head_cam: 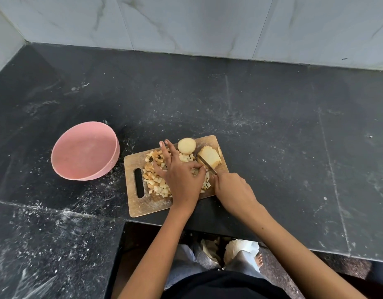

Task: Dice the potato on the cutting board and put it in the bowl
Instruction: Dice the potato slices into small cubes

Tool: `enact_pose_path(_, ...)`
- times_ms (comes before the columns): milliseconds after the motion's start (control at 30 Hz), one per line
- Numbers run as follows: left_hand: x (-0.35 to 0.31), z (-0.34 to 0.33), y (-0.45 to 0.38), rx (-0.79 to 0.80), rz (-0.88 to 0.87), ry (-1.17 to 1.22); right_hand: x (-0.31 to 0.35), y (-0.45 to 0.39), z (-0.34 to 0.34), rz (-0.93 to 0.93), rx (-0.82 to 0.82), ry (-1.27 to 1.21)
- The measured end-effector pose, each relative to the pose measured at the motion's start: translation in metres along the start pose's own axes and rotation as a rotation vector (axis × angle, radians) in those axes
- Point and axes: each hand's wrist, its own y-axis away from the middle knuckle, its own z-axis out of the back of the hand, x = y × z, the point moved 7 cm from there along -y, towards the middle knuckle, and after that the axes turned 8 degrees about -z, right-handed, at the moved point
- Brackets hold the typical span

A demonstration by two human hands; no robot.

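A wooden cutting board (141,205) lies on the black counter. Several potato cubes (153,179) are piled on its left half. A round potato end (186,145) and a stack of potato slices (209,156) sit at its far edge. My left hand (179,180) rests over the cubes, thumb and forefinger pinching potato strips beside the blade, other fingers stretched out. My right hand (232,189) grips the handle of a knife (206,164), whose blade points away over the board. A pink bowl (112,162) stands to the board's left, holding nothing.
The black stone counter (272,130) runs back to a marble-tiled wall (186,22) and is dusted with white specks. Its front edge steps inward just below the board. Below it I see my legs and the floor.
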Motion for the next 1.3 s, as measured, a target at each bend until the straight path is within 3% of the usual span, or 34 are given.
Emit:
enact_pose_path(333, -0.001, 0.001, -0.001, 0.01, 0.023, 0.009, 0.003, -0.003, -0.009, -0.039, -0.021, 0.08)
enact_pose_path(700, 0.001, -0.002, -0.002, 0.014, 0.02, -0.003, -0.021, 0.013, -0.014, -0.064, 0.064, 0.198)
enact_pose_path(900, 0.002, -0.003, -0.001, 0.031, 0.039, -0.03, -0.037, 0.025, -0.017, -0.085, 0.093, 0.16)
enact_pose_path(1100, 0.003, -0.002, -0.002, 0.115, 0.033, -0.055, -0.048, 0.031, -0.007, 0.016, 0.125, 0.021)
enact_pose_path(1300, 0.004, 0.023, -0.006, 0.09, -0.092, 0.008, -0.056, 0.022, 0.004, 0.041, 0.133, -0.063)
